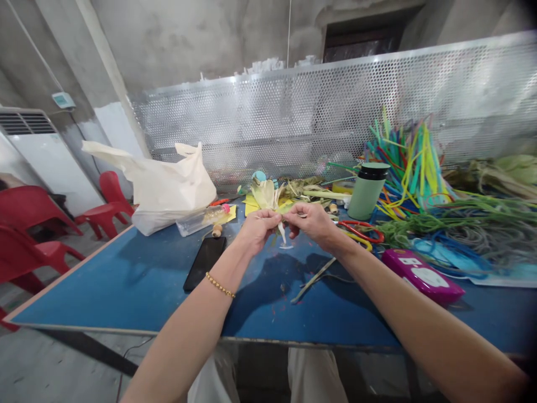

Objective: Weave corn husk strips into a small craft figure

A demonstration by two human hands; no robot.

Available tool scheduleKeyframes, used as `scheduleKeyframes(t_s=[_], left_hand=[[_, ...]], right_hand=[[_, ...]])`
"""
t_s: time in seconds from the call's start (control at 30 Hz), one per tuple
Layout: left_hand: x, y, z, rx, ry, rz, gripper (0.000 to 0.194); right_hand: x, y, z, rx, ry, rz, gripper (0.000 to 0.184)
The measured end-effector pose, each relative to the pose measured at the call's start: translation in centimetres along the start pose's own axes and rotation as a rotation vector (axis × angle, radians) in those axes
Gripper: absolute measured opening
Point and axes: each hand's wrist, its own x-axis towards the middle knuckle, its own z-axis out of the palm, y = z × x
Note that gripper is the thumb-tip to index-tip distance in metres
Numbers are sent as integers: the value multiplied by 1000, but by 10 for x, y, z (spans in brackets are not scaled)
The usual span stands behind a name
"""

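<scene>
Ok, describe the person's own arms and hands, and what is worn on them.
Both forearms are bare, with no sleeve in view. The left hand and right hand are ungloved. A gold-coloured beaded bracelet circles the left arm near the wrist; none shows on the right. Rings are too small to tell.

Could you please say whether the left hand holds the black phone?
No, the left hand pinches a pale strip; the black phone lies on the table.

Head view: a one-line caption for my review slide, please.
Left hand and right hand hold a pale strip between them over a blue table, black phone nearby.
</scene>
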Motion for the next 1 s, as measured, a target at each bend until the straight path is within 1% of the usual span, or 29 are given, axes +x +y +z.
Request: scheduleKeyframes(t_s=[0.13, 0.2, 0.27, 0.37, 0.43, 0.57, 0.67, 0.73, 0.8, 0.9, 1.0], left_hand=[[0, 0, 0, -28, 0, 1, 21], [-1, 1, -1, -40, -14, 9, 21], [-2, 2, -2, -28, -58, 15, 22], [-1, 2, -3, 16, -126, 28, 23], [0, 1, -4, 47, -105, 55, 22], [3, -2, -6, 119, 15, 120, 20], [4, -3, -7, 173, 40, 139, 18], [4, -2, -6, 206, 24, 134, 16], [3, -1, -5, 202, -12, 117, 15], [1, 0, -4, 111, -82, 52, 18], [0, 1, -4, 40, -118, -12, 25]], right_hand=[[-1, -3, -1, 10, -12, 12, 38], [-2, -4, -1, 5, 8, 8, 39], [-2, -5, -1, -5, 18, -12, 40], [-2, -5, -2, 37, -5, -28, 43], [-1, -4, -2, 69, -16, -22, 45], [0, -2, -2, 67, -14, -16, 44], [1, -2, 0, 61, 33, 23, 42], [1, -1, 1, 60, 75, 51, 39], [1, -1, 0, 42, 92, 41, 34], [1, 0, -1, -18, 95, -6, 25], [1, 0, 0, -19, 99, -36, 21]])
